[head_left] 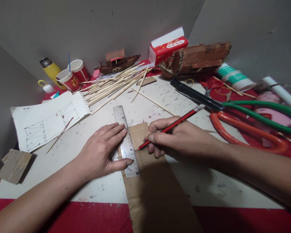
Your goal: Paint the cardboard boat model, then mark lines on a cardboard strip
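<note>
A white, speckled worktop (199,181) is carrying the materials, with a red covering (70,218) showing along its near edge. A strip of cardboard (155,191) is lying at centre with a steel ruler (126,142) resting along its left side. A sketch sheet (48,121) is lying to the left beside a cardboard offcut (14,165). A bundle of wooden sticks (113,84) is lying further back, and large scissors (244,119) are lying at right.

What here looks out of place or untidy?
The white board is littered with small shavings, and one thin stick lies loose across the sketch sheet, apart from the stick pile. Otherwise nothing looks damaged.
</note>
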The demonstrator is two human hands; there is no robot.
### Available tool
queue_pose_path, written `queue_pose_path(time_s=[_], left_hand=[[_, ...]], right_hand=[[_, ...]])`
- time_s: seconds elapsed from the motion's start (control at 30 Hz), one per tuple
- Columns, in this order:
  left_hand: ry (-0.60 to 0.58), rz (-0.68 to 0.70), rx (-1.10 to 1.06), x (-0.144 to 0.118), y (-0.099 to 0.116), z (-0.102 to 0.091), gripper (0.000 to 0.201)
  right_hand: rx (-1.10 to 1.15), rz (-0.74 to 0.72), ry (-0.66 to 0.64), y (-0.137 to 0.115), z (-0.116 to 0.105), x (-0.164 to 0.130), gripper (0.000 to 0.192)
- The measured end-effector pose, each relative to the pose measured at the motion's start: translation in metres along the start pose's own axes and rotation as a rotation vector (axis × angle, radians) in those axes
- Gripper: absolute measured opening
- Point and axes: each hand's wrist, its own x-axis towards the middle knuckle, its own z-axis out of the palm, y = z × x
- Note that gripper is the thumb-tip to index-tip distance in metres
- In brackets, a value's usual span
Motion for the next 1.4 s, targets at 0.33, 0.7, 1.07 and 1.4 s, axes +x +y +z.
queue_pose_path(time_s=[0.33,0.7,1.07,1.4], left_hand=[[0.068,0.052,-0.002,-0.002,-0.002,0.000,0.071],[0.073,0.071,0.045,-0.006,-0.003,-0.001,0.070],[0.038,0.041,0.024,-0.007,-0.003,-0.001,0.073],[0.015,0.041,0.021,-0.005,-0.001,0.001,0.072]], right_hand=[[0.058,-0.091,0.031,0.007,-0.003,0.003,0.012],[-0.036,-0.202,0.219,0.012,0.003,-0.001,0.005],[-0.108,-0.210,0.224,0.013,0.004,0.003,0.012],[-0.124,-0.185,0.221,0.012,0.007,0.005,0.013]])
